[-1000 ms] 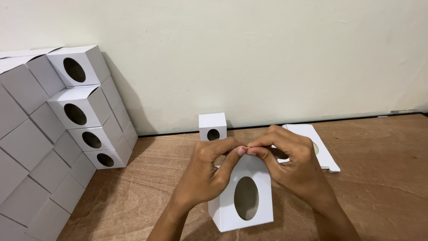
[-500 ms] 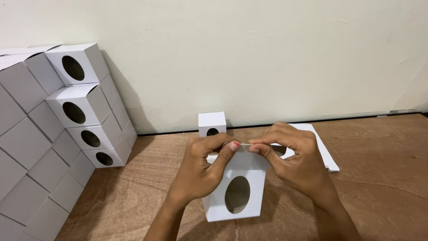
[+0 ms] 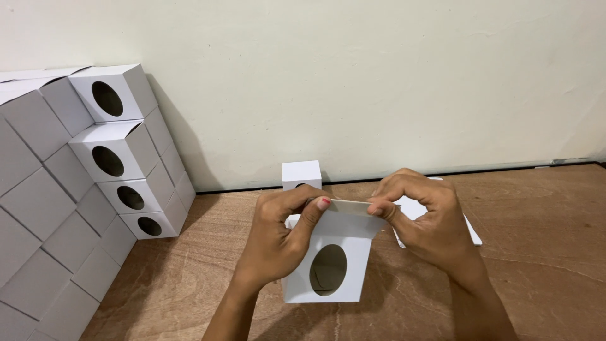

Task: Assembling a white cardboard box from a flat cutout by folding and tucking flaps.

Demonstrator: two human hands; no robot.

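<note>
I hold a white cardboard box [image 3: 331,265] with an oval window cut in its front, upright over the wooden counter [image 3: 536,252], low and in the middle of my view. My left hand [image 3: 278,237] wraps the box's left side, its fingers [image 3: 315,211] pressed against the top flap [image 3: 350,207]. My right hand [image 3: 426,218] comes in from the other side, its fingers [image 3: 379,208] pinching the same flap at its right end, so the flap lies flat between both hands. Just behind my left hand stands a small white box [image 3: 301,175], near the wall [image 3: 379,82]. Under and behind my right hand lie flat white sheets [image 3: 470,233] on the counter. To the left, a tall stack of white boxes [image 3: 76,183] leans up against the wall, several with dark oval windows facing me.
</note>
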